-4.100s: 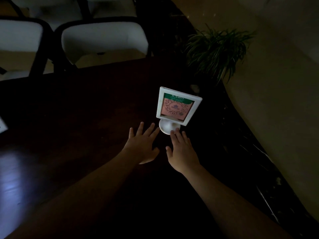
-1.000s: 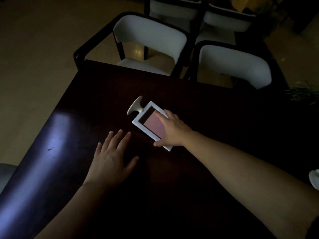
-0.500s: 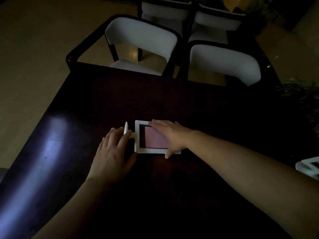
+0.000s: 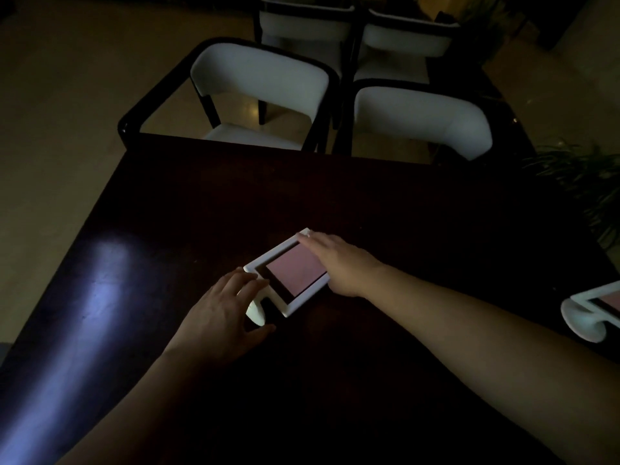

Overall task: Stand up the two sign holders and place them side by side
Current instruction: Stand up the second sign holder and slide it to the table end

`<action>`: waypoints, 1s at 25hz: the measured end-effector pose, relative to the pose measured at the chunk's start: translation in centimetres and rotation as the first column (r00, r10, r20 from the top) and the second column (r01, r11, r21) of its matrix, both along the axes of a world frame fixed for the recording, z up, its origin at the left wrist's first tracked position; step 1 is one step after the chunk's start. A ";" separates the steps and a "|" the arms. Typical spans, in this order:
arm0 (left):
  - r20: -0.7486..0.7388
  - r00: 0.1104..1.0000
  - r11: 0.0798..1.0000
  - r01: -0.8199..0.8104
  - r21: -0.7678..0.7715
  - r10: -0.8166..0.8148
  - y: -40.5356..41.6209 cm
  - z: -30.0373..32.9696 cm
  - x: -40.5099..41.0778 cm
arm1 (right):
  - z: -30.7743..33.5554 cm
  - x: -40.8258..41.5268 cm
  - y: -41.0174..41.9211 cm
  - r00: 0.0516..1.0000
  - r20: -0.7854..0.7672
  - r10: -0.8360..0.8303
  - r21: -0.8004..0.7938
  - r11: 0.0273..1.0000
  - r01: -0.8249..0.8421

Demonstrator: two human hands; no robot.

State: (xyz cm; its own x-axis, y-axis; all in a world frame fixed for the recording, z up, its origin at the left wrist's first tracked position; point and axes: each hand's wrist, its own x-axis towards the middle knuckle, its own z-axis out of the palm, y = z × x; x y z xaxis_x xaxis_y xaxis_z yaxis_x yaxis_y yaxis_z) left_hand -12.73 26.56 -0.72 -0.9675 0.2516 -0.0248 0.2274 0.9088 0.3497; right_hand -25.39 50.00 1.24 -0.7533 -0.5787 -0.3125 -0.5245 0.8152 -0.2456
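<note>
A white sign holder (image 4: 292, 273) with a pink card lies flat on the dark table (image 4: 369, 203), its round base pointing toward me at the lower left. My left hand (image 4: 221, 313) covers that base and the frame's near-left corner. My right hand (image 4: 339, 260) rests on the frame's far right edge, fingers reaching to its top corner. The second sign holder (image 4: 590, 313) stands at the right edge of the view, cut off, with its round white base showing.
Two white chairs with dark frames (image 4: 261, 92) (image 4: 419, 119) stand at the table's far edge, two more behind them. A potted plant (image 4: 583, 182) is off the table's right side. The table's left edge runs diagonally, catching a bluish light.
The lying sign holder has turned on the table so its base now points toward me. My left hand has closed over the base; my right hand stays on the frame.
</note>
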 end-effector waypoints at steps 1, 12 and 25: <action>0.011 1.000 1.000 -0.008 0.008 0.008 0.2 0.1 0.0 | -0.3 0.8 0.4 0.988 0.027 -0.154 -0.105 0.982 0.156; -0.034 0.982 0.969 -0.178 0.170 0.187 1.6 -0.1 0.9 | -3.1 7.0 -1.6 -0.145 0.982 -0.121 0.114 -0.236 0.965; 0.014 0.955 0.927 -0.291 0.235 0.296 2.0 -1.4 1.7 | 0.5 8.6 -2.4 0.397 0.871 -0.290 -0.471 -0.262 0.843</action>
State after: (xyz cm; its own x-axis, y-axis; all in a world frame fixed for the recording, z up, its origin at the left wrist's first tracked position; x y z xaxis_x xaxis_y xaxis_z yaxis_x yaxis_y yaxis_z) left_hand -11.03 28.52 -2.13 -0.9986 -0.0477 0.0219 -0.0275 0.8305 0.5564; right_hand -16.75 47.57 1.69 -0.9003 0.0821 -0.4276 0.3893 -0.2878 -0.8750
